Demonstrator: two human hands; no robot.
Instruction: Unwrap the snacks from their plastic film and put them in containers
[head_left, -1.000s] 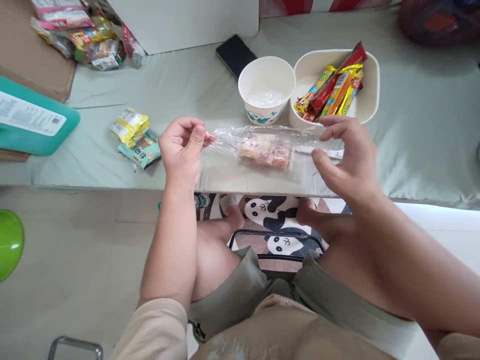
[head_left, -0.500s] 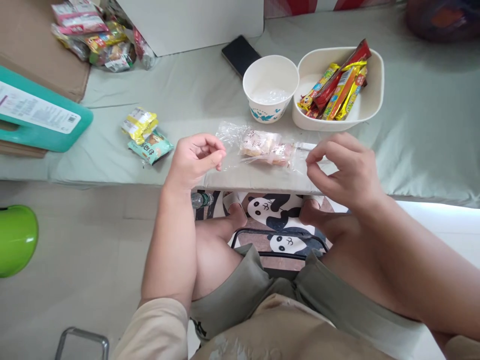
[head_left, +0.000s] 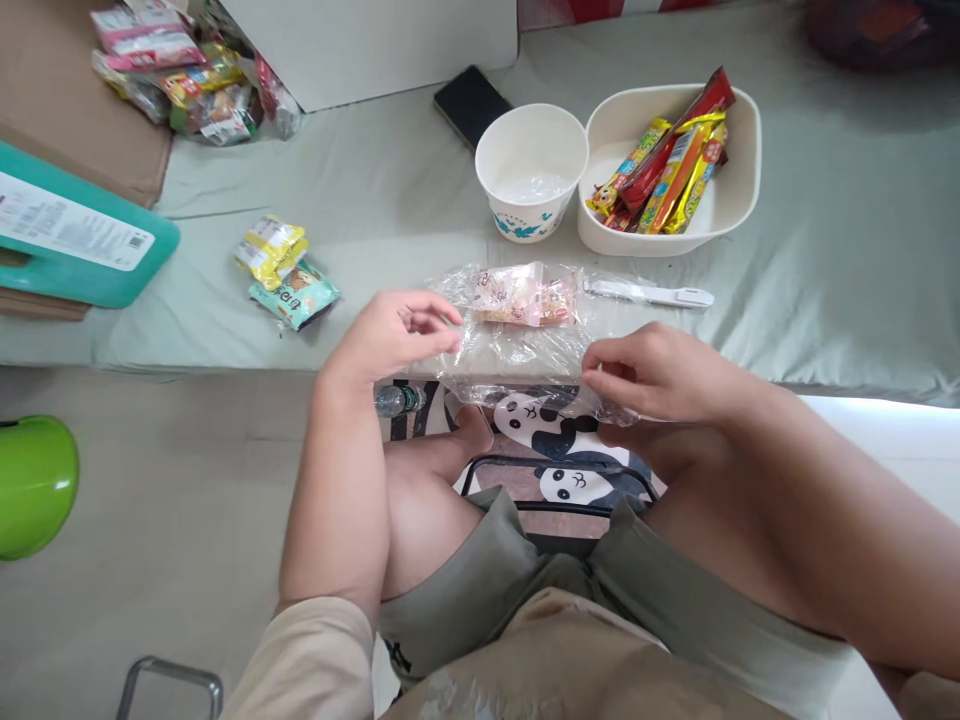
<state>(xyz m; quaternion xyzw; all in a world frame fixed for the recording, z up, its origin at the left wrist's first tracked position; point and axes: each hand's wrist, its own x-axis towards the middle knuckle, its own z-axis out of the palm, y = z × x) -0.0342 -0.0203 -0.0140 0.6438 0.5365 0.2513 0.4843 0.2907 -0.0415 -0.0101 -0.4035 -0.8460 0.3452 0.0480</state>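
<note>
A sheet of clear plastic film [head_left: 517, 350] spreads across the front edge of the cloth-covered surface and partly hangs over it. My left hand [head_left: 405, 335] pinches its left side with thumb and fingers. At the right, my right hand [head_left: 652, 375] is closed on the near right part of the film, fingertips pressed together. Pink-and-white wrapped snacks [head_left: 521, 295] lie on the film between my hands. A white knife-like tool [head_left: 652, 293] rests just beyond my right hand, its left end at the film.
Behind stand a paper bowl [head_left: 529, 215] with clear plastic inside and a white tub [head_left: 667, 245] of snack sticks; a phone [head_left: 471, 105] lies beside them. Two snack packets [head_left: 289, 280] sit left. A teal container [head_left: 82, 230] and a bag of snacks [head_left: 202, 90] are farther left.
My right hand has come left and toward me, drawing the film over the front edge. My left hand has dropped slightly nearer me. The white tool now shows more fully.
</note>
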